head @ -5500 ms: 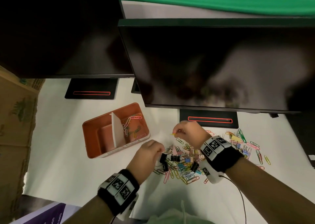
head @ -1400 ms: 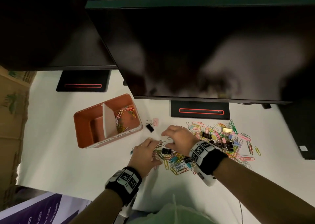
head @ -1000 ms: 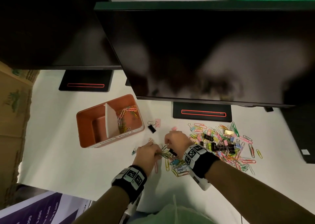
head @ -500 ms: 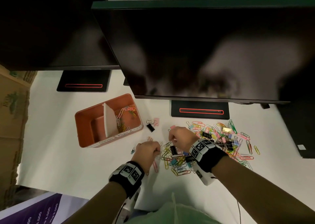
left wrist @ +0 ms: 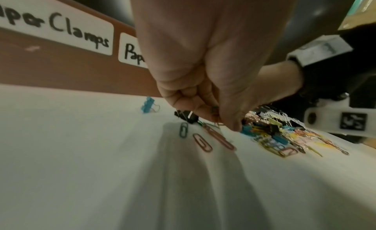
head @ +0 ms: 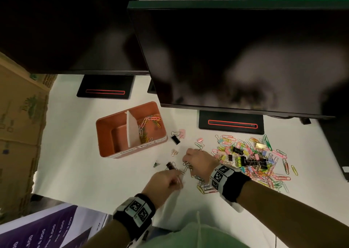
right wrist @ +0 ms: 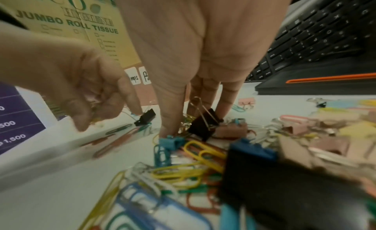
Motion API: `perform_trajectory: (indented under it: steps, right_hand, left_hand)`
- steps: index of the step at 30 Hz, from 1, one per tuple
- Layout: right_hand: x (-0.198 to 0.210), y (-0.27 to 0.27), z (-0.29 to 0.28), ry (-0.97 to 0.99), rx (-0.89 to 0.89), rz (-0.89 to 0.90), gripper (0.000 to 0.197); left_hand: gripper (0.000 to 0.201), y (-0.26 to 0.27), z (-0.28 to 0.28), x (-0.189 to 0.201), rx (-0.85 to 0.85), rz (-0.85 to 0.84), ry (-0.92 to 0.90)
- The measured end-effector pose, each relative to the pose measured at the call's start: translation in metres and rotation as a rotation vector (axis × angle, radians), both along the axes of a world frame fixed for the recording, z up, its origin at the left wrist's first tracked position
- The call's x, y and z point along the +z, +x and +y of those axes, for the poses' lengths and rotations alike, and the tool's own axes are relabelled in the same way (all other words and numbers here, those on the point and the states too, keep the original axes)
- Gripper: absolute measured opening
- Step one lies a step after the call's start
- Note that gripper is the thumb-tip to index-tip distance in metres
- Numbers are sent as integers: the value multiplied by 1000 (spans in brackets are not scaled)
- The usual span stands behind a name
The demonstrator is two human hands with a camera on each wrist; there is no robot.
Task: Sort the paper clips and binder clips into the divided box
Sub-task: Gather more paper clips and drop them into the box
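Observation:
The orange divided box (head: 122,154) stands at centre left; its right compartment holds several paper clips (head: 149,123), and its left compartment, labelled "Paper Clamps" (left wrist: 61,29), looks bare. My left hand (head: 166,181) hovers near the table's front, pinching a small bunch of paper clips (left wrist: 214,110). My right hand (head: 196,160) reaches down with straight fingers (right wrist: 223,101) onto the left end of the clip pile (head: 251,159), its thumb and fingers either side of a black binder clip (right wrist: 203,124). Another black binder clip (head: 170,165) lies just ahead of my left hand.
Two dark monitors on black stands (head: 230,124) overhang the back of the white table. A cardboard carton (head: 20,134) is at the left, a purple sheet (head: 47,229) at the near left, a keyboard (right wrist: 325,32) behind. Loose black (head: 175,139) and pink (head: 182,131) binder clips lie beside the box.
My left hand has drawn back a little toward me, still holding its clips. My right hand has come down onto the pile's left end. Some binder clips now lie apart, left of the pile.

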State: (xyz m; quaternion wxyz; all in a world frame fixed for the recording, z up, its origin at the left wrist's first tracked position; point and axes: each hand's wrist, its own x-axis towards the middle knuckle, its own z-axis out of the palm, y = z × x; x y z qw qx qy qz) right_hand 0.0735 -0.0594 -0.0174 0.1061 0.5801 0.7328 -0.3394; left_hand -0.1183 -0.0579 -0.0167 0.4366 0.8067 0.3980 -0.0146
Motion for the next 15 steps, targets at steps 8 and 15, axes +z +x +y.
perform_trajectory:
  steps: [8,15]
  right_hand:
    - [3,8,15,-71,-99,50,31]
    - [5,6,32,-159,-105,21,21]
  left_hand:
    - [11,10,2,-16,-46,63,202]
    - [14,14,12,-25,-43,100,182]
